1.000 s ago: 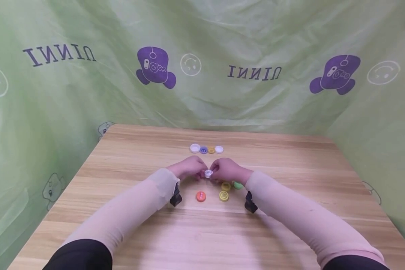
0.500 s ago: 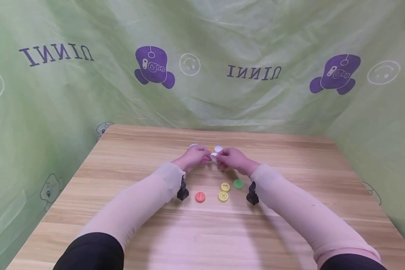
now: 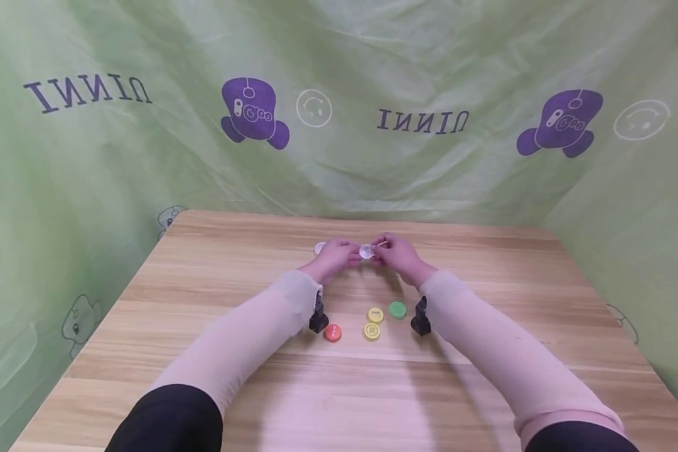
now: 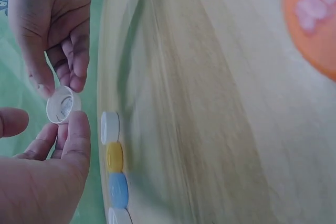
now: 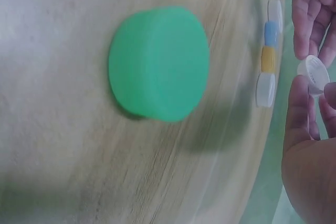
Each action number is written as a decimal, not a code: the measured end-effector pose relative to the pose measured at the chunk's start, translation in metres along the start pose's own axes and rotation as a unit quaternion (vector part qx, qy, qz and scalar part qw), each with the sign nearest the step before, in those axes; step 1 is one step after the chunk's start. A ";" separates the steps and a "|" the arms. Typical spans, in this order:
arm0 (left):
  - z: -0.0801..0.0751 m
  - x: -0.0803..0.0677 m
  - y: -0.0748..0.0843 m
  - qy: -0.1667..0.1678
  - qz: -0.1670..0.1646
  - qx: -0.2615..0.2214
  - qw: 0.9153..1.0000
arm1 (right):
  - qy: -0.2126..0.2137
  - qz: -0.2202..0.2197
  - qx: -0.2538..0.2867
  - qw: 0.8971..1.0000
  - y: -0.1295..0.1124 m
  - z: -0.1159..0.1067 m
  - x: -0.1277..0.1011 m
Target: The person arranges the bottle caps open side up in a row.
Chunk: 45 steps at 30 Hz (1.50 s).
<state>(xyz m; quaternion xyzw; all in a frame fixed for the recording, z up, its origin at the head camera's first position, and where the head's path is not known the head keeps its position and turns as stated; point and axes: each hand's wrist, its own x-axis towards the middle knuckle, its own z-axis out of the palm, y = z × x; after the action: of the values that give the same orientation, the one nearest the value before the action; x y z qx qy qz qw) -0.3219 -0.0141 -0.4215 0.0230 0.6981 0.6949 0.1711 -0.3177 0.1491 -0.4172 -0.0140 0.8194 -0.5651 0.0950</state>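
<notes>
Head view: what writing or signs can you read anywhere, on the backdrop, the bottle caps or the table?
"INNIU", mirrored as it appears: on the green backdrop, printed at left and centre.
Purple cartoon figures and faint smiley outlines: signs on the backdrop, no words.
Orange cap: pale marks on top, blurred, unreadable.
Two yellow caps: printed tops, too small to read.
Green cap: no print visible.

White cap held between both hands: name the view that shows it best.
Left wrist. There the white cap faces its hollow inside to the camera, fingertips of both hands pinching its rim. Right wrist shows it at the frame edge; head view shows a tiny white spot.
</notes>
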 end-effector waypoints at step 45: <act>0.015 0.013 0.004 0.065 -0.015 0.028 0.997 | 0.009 0.090 -0.033 0.995 0.021 -0.022 0.030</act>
<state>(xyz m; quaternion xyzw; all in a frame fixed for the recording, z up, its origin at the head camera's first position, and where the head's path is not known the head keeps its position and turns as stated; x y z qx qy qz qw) -0.3305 0.0044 -0.4201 -0.0277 0.7275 0.6721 0.1354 -0.3489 0.1726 -0.4332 0.0617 0.8362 -0.5273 0.1379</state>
